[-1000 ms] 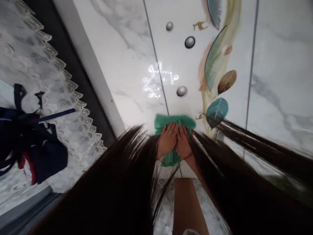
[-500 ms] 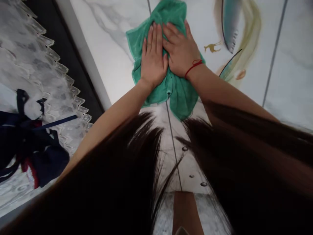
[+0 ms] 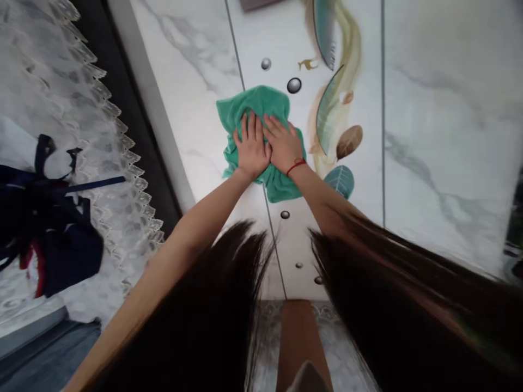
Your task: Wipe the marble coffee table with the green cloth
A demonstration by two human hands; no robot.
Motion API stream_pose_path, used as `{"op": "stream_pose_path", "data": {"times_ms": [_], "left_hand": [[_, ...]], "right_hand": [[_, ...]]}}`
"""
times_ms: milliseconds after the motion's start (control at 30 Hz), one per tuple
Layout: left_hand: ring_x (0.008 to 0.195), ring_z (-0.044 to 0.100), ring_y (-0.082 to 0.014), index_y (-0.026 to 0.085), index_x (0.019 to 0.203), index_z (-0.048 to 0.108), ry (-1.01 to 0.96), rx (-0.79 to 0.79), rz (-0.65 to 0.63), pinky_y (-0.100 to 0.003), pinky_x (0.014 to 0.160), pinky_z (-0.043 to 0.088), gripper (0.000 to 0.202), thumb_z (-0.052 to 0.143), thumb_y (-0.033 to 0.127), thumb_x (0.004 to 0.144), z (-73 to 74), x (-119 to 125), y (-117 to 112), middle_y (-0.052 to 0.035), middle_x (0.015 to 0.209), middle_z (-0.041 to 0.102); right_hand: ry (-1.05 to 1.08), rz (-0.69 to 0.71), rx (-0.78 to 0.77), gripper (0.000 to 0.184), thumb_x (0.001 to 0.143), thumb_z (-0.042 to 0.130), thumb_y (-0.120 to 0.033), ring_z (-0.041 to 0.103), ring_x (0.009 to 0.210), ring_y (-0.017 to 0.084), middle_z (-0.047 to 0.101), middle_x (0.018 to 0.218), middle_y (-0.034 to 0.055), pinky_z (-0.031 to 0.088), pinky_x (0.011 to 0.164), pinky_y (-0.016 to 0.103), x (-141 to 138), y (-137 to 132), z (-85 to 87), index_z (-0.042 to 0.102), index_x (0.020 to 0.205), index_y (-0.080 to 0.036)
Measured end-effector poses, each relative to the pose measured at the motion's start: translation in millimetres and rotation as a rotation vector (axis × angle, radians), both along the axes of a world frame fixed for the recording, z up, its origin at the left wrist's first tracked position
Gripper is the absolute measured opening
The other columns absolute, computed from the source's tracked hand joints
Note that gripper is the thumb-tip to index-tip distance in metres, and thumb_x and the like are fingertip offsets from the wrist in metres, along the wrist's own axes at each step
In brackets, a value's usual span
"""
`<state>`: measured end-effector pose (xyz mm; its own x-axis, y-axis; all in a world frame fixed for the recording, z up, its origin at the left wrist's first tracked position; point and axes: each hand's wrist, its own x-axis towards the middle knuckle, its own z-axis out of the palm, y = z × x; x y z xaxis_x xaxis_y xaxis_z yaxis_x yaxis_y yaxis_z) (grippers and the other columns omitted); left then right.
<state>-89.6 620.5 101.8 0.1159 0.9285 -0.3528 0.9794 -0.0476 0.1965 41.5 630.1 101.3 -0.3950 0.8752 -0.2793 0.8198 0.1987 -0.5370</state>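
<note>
A green cloth (image 3: 245,106) lies flat on glossy white marble-patterned tiles (image 3: 196,71) with a leaf-and-bead picture (image 3: 339,98). My left hand (image 3: 251,147) presses on the cloth with fingers together and flat. My right hand (image 3: 281,142), with a red string at the wrist, presses beside it, touching the left hand. Both palms cover the cloth's middle. My long dark hair (image 3: 212,316) hangs down on both sides and hides the lower part of the view.
At the left a white lace cover (image 3: 73,103) drapes over furniture, with a dark blue bag (image 3: 61,239) lying on it. A dark strip and a pale border (image 3: 147,103) run between the lace and the tiles. A brown band (image 3: 298,332) shows at the bottom.
Both hands pushed the cloth far forward over the tile half a second ago and have since drawn it partway back. The camera view shifted with the motion.
</note>
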Motion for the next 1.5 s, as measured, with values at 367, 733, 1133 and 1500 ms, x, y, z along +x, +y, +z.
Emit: {"op": "stream_pose_path", "data": {"times_ms": [367,733,1133,1500], "left_hand": [[0.197,0.024,-0.0452,-0.003,0.197,0.038,0.062,-0.241,-0.192,-0.073,0.160,0.030,0.079,0.055,0.021,0.123,14.8,62.6,-259.7,-0.0275,0.206,0.024],[0.185,0.051,-0.0319,0.022,0.194,0.057,-0.088,-0.535,-0.307,-0.049,0.153,0.049,0.071,0.043,0.033,0.125,9.7,83.9,-435.6,-0.0113,0.197,0.047],[0.198,0.021,-0.0310,0.001,0.199,0.034,-0.080,-0.113,-0.253,-0.056,0.165,0.019,0.074,0.040,0.025,0.130,3.5,111.1,-89.7,-0.0183,0.209,0.022],[0.201,0.000,-0.0246,0.004,0.204,0.010,0.066,-0.033,-0.104,-0.042,0.156,-0.008,0.094,0.041,0.034,0.121,5.7,114.7,192.4,-0.0079,0.215,0.005]], "right_hand": [[-0.027,-0.052,-0.168,0.066,0.115,0.050,-0.010,0.059,0.183,0.032,0.052,0.194,0.0230,0.043,0.158,0.060,67.2,-279.7,-11.1,0.077,0.176,-0.007],[-0.274,-0.289,-0.238,0.073,0.096,0.052,-0.020,0.089,0.143,0.039,0.090,0.152,0.0109,0.071,0.122,0.069,87.7,-453.0,13.5,0.098,0.145,-0.048],[-0.187,-0.148,-0.060,0.076,0.114,0.050,-0.005,0.040,0.194,0.034,0.037,0.203,0.0247,0.017,0.159,0.081,122.3,-95.2,-19.0,0.066,0.188,-0.012],[-0.020,-0.005,0.129,0.080,0.118,0.036,-0.007,0.023,0.198,0.036,0.027,0.208,0.0186,-0.002,0.157,0.073,127.1,187.9,-19.1,0.037,0.198,0.000]]}}
